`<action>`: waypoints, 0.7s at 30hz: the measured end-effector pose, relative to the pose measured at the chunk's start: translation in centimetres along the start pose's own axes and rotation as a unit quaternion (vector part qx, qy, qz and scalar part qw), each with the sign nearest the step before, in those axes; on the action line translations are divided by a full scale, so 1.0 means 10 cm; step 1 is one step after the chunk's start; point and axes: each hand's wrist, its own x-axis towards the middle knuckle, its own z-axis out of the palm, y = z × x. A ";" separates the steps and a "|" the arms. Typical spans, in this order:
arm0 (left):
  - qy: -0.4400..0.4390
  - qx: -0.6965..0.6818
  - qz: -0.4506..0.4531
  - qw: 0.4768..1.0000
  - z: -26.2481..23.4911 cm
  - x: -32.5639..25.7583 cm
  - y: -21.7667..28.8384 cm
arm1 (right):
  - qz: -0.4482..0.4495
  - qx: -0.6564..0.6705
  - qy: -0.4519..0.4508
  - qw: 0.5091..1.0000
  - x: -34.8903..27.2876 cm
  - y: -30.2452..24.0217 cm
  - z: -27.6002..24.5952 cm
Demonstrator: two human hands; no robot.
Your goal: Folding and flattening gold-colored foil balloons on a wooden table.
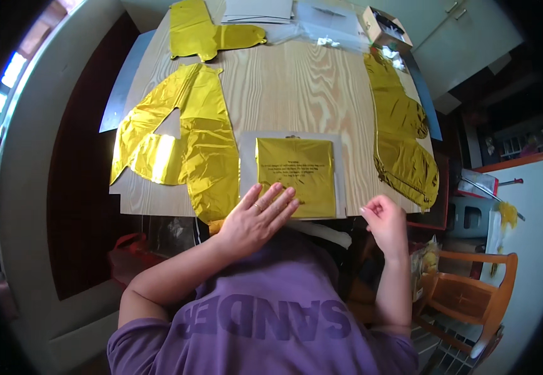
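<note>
At the table's near edge lies a flat package point(295, 153), a clear pouch with a folded gold foil sheet inside and small dark print on it. My left hand point(256, 219) rests palm down across its lower left part, fingers stretched out. To the right of the package, just off the table edge, my right hand point(385, 222) is raised with its fingers curled against the thumb. Whatever may be between those fingertips is too small to make out. Beside the package on the left spreads a flat gold foil balloon point(206, 134) with a triangular opening.
Another gold foil balloon point(403, 134) lies along the table's right side, and a third point(193, 31) at the far left. Clear plastic bags point(324, 25), white sheets point(258, 11) and a small box point(387, 30) sit at the back. A wooden chair point(471, 294) stands at right.
</note>
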 end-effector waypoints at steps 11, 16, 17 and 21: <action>0.125 -0.063 0.310 0.940 -0.50 0.20 0.19 | -0.007 0.057 -0.287 0.956 0.44 -0.46 -0.48; 0.154 -0.070 0.331 0.928 -0.68 0.35 0.29 | 0.008 0.161 -0.421 0.893 0.27 -0.42 -0.87; 0.163 -0.074 0.308 0.934 -0.65 0.33 0.26 | -0.012 0.167 -0.409 0.897 0.22 -0.42 -1.05; 0.250 -0.072 0.100 0.960 -0.57 0.07 0.01 | 0.028 -0.105 -0.051 0.993 -0.37 -0.37 -2.25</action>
